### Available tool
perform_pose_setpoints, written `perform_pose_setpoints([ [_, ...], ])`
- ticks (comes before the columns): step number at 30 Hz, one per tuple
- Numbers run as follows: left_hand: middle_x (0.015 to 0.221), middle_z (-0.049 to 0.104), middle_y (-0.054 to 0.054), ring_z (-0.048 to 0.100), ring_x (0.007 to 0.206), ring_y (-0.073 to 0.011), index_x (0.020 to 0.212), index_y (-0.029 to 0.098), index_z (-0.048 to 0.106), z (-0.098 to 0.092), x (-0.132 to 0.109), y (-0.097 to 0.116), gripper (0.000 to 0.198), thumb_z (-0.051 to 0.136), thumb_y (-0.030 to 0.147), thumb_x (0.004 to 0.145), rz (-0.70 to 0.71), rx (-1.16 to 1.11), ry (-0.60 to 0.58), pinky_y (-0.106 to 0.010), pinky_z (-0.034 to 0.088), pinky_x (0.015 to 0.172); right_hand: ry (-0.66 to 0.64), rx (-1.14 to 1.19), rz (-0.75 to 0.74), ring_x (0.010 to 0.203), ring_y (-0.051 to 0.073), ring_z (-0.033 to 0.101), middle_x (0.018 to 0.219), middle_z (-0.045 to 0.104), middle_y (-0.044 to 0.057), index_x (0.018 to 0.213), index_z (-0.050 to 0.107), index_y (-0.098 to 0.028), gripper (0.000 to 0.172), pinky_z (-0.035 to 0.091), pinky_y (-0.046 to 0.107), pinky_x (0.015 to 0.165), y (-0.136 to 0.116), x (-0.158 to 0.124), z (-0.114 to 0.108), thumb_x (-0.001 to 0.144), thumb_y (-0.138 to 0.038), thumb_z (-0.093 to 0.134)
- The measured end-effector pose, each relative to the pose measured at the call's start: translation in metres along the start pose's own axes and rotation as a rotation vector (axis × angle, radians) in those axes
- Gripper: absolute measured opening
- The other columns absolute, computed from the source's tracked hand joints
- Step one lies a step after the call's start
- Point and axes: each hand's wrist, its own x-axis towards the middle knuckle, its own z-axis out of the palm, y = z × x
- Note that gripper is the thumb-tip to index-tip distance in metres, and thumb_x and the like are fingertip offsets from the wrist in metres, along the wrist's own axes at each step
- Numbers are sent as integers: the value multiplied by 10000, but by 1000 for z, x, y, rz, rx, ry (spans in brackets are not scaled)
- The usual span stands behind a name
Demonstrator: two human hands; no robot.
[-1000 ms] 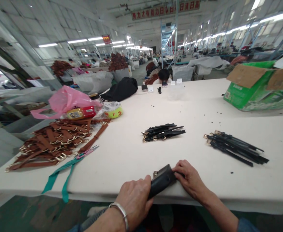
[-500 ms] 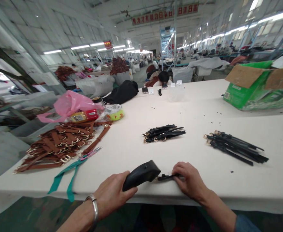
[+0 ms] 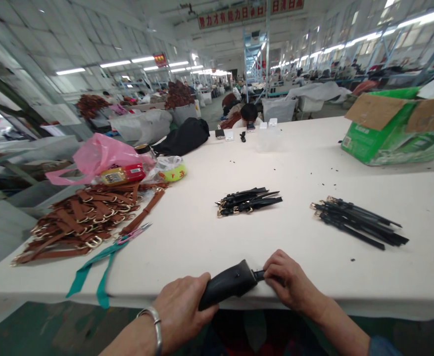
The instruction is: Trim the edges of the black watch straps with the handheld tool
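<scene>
My left hand [image 3: 185,306], with a silver bangle at the wrist, is wrapped around a black handheld tool [image 3: 228,284] shaped like a hair clipper. The tool's wide end points right, close against a short black strap [image 3: 259,275]. My right hand [image 3: 289,278] pinches that strap between thumb and fingers near the table's front edge. Whether the tool touches the strap I cannot tell, as the tool's end hides part of it. Beyond my hands lie two bunches of black buckled straps, a middle bunch [image 3: 250,201] and a right bunch [image 3: 361,222].
Brown buckled straps [image 3: 83,217] are heaped on the left of the white-covered table [image 3: 187,237]. Beside them lie scissors [image 3: 137,232] with a teal ribbon [image 3: 90,269], a pink bag [image 3: 98,158] and a red-labelled bottle [image 3: 123,174]. A green carton [image 3: 383,133] stands at back right.
The tool in my left hand has moved right and slightly down, so its end now covers the strap's left part. My right hand still pinches the strap. The camera view has shifted slightly.
</scene>
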Motion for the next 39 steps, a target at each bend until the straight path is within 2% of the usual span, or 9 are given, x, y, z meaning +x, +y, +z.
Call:
perform_pose_setpoints([
  [4, 814, 627, -57, 578, 755, -226, 871, 228, 525, 2, 15, 9, 255, 416, 415, 735, 36, -23, 73, -304, 409, 623, 10, 26, 57, 804, 165, 467, 791, 557, 22, 697, 532, -198, 132, 401, 319, 703, 2, 0, 1, 724, -74, 498],
  [12, 890, 626, -66, 571, 864, -243, 946, 240, 543, -11, -4, -11, 299, 455, 395, 706, -70, 50, -78, -337, 420, 736, 40, 69, 155, 799, 161, 466, 815, 525, 14, 798, 520, -201, 209, 403, 307, 702, 6, 2, 2, 646, -58, 535],
  [17, 865, 628, -59, 579, 832, -231, 905, 239, 544, -9, 10, 0, 280, 433, 420, 723, 4, 0, -41, -312, 425, 695, 13, 70, 155, 873, 169, 472, 937, 505, 33, 859, 549, -213, 243, 406, 318, 763, 6, 2, 2, 651, -87, 546],
  [20, 850, 627, -59, 581, 815, -232, 882, 236, 544, -7, 12, -1, 273, 438, 426, 718, -10, -9, -25, -310, 427, 679, 13, 55, 167, 873, 168, 470, 923, 509, 28, 849, 551, -216, 224, 403, 318, 765, 5, 1, 1, 663, -91, 539],
  [26, 884, 626, -67, 574, 846, -241, 926, 240, 551, -15, -3, -11, 297, 455, 416, 707, -30, 48, -80, -335, 426, 719, 35, 59, 169, 848, 167, 468, 891, 516, 22, 809, 536, -210, 212, 399, 314, 744, 2, 1, 3, 649, -72, 527],
  [29, 870, 627, -65, 576, 826, -238, 887, 235, 555, -16, 4, -6, 286, 460, 431, 702, 4, 49, -57, -325, 427, 693, 51, 58, 176, 830, 166, 469, 874, 518, 22, 789, 528, -206, 194, 399, 311, 729, 2, 2, 4, 647, -73, 519],
  [34, 816, 630, -38, 581, 772, -219, 838, 245, 560, -6, 17, -5, 261, 471, 446, 695, 20, -29, 2, -288, 416, 630, 49, 44, 174, 826, 166, 469, 871, 517, 22, 791, 528, -206, 189, 397, 310, 733, 3, 1, 5, 645, -87, 526],
  [39, 827, 628, -35, 578, 796, -222, 862, 256, 560, -4, 3, -15, 256, 468, 431, 701, 7, -52, -26, -298, 419, 663, 52, 53, 158, 815, 166, 467, 847, 516, 21, 789, 525, -203, 175, 397, 308, 722, 2, 1, 4, 651, -94, 524],
])
